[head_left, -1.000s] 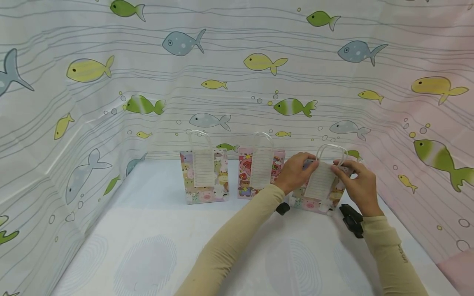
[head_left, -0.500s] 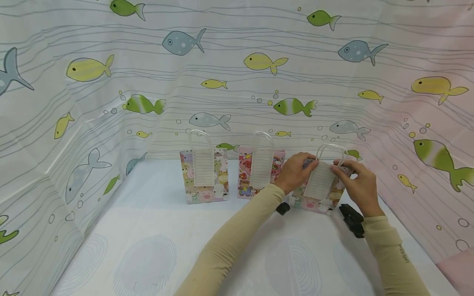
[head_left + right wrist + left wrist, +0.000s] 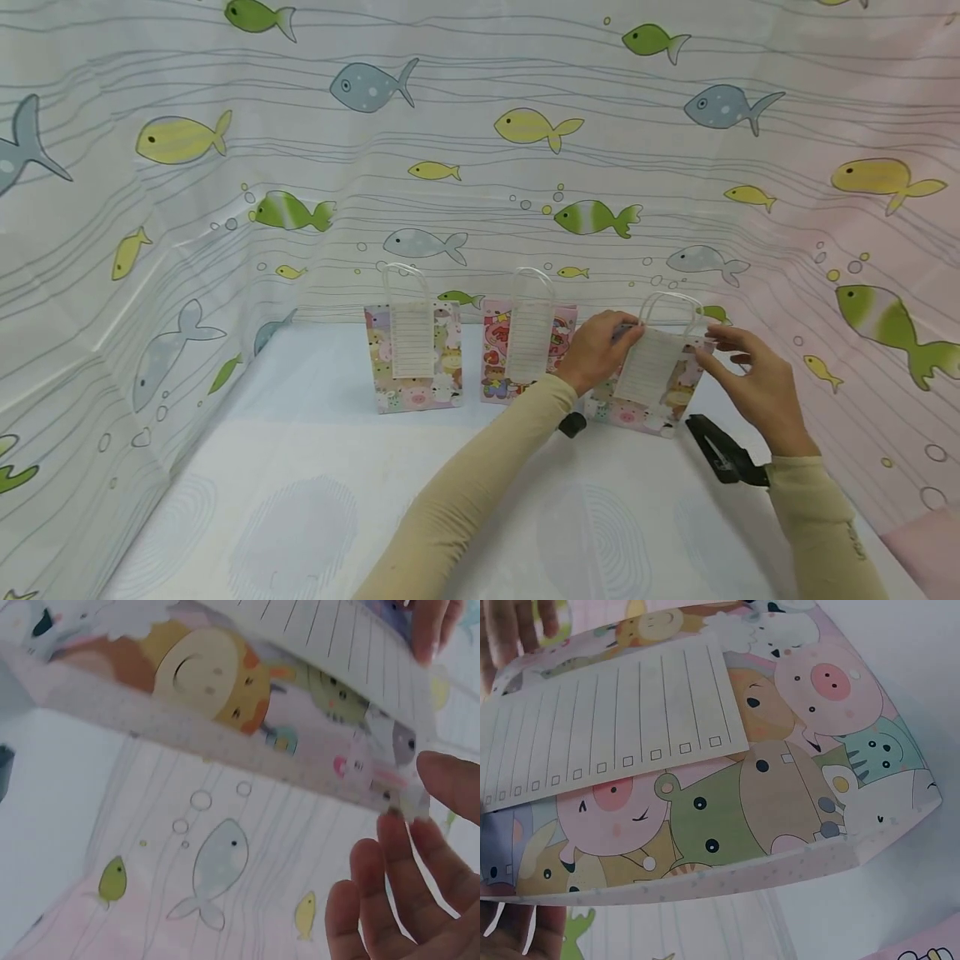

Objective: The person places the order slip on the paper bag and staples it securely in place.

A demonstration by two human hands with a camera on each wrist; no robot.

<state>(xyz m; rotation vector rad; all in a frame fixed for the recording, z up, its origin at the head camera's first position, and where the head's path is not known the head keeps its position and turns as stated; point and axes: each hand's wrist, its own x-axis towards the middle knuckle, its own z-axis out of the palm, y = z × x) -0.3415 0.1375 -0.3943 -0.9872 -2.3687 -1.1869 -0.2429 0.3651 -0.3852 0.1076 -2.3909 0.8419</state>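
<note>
A paper gift bag (image 3: 626, 412) with cartoon animals and white handles (image 3: 675, 298) leans slightly at the right. On its front lies a white lined card (image 3: 645, 367), showing a row of small boxes in the left wrist view. At the bag's upper left, my left hand (image 3: 597, 350) pinches the top edge beside the card. My right hand (image 3: 761, 387) is at the upper right corner. In the right wrist view its thumb (image 3: 450, 780) and loosely spread fingertips (image 3: 390, 825) lie around that corner.
Two more gift bags stand upright to the left: an animal-print one (image 3: 375, 367) and a pink one (image 3: 495, 375), each with a lined card and handles. A black wrist mount (image 3: 723, 454) sits below my right hand. Fish-print sheeting (image 3: 480, 192) lines the back and sides.
My right hand has moved right, from beside the handle and card to the bag's upper right corner, its fingers spreading apart. My left hand and the other bags stay in place.
</note>
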